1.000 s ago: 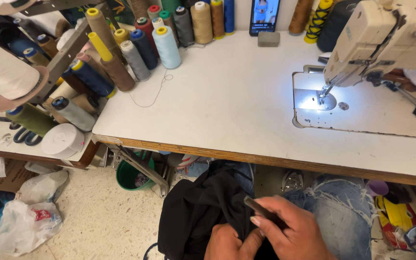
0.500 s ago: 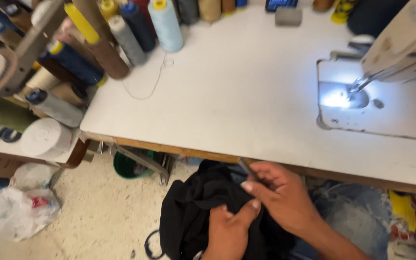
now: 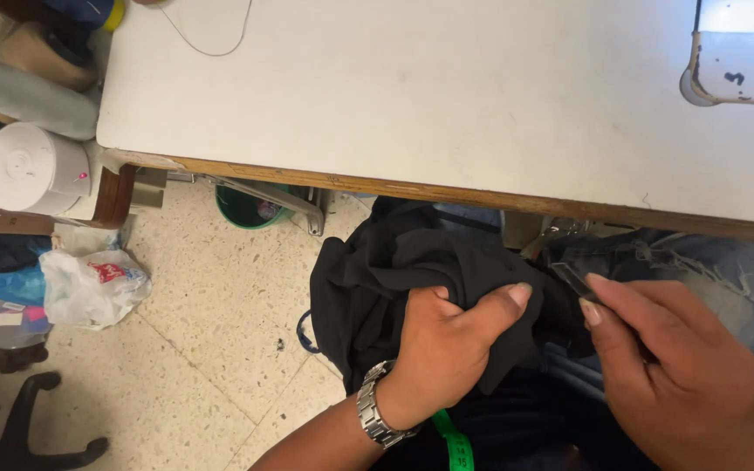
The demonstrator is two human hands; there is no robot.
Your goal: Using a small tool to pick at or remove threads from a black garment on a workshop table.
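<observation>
A bunched black cloth [image 3: 394, 279] lies in my lap below the table edge. My left hand [image 3: 451, 349], with a metal watch on its wrist, grips a fold of that cloth from above. My right hand [image 3: 678, 375] is closed on a small dark metal tool [image 3: 576, 281], a snipper or blade, with its tip right beside the cloth near my left thumb. A green measuring tape [image 3: 455, 445] hangs below my left wrist.
A white worktable [image 3: 412, 96] with a wooden front edge fills the top; a sewing machine bed [image 3: 743, 61] sits at its right. Thread cones [image 3: 28, 166] stand at left. On the speckled floor are a green bucket [image 3: 250, 209], plastic bags [image 3: 89, 283] and a chair base [image 3: 10, 427].
The view has tilted down and moved closer, so the thread cones and machine slid mostly out of frame. My hands have spread apart, the right hand with the tool now to the right.
</observation>
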